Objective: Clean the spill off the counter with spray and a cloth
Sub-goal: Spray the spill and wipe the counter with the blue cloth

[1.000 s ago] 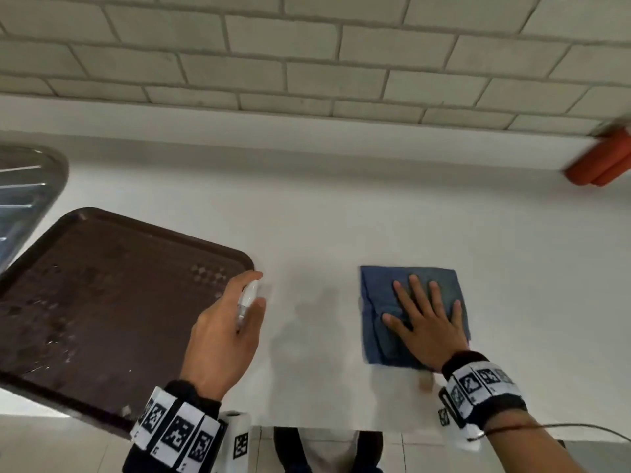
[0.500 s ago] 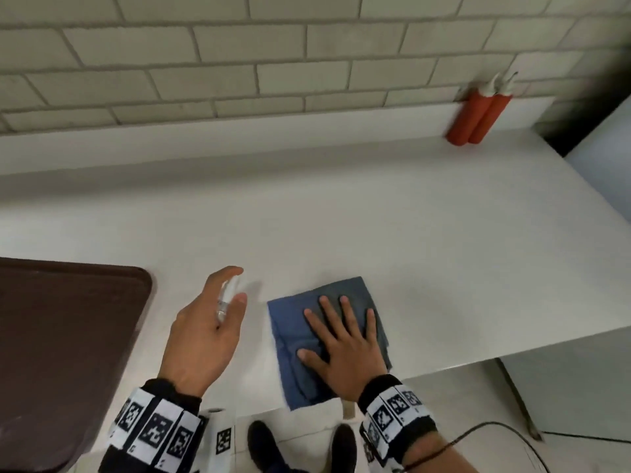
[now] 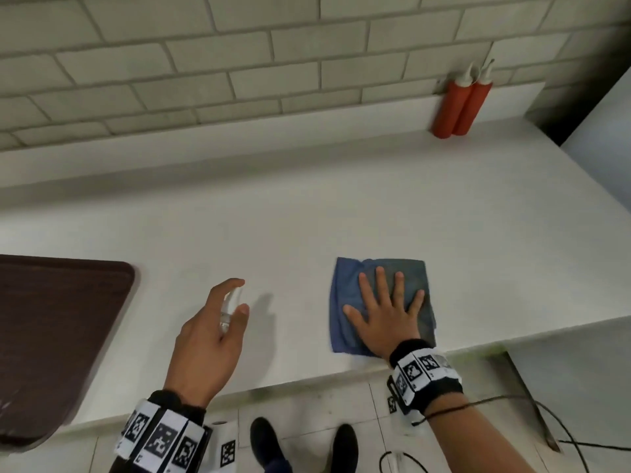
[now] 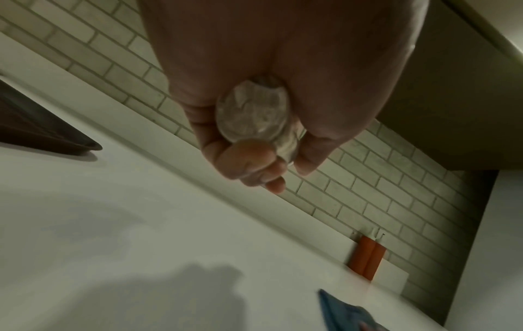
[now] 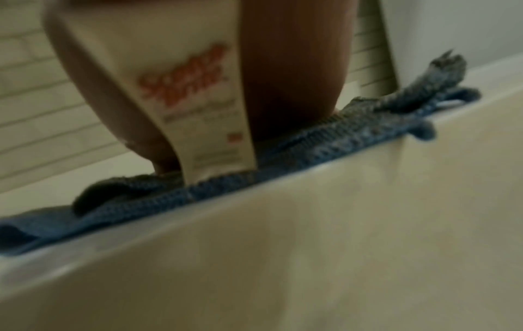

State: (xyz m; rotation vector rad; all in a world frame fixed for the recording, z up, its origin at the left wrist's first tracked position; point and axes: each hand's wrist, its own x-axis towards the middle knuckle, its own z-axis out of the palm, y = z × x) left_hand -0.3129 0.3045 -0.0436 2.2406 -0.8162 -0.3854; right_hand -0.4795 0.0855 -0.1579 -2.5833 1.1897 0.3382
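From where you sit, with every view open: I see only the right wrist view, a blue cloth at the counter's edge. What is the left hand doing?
Observer: The left hand holds a small clear bottle above the counter.
Operator: Is the right hand gripping the cloth?
Observer: No. The right hand lies flat and open on the cloth.
Operator: What else sits on the counter?
Observer: A brown tray lies at the far left.
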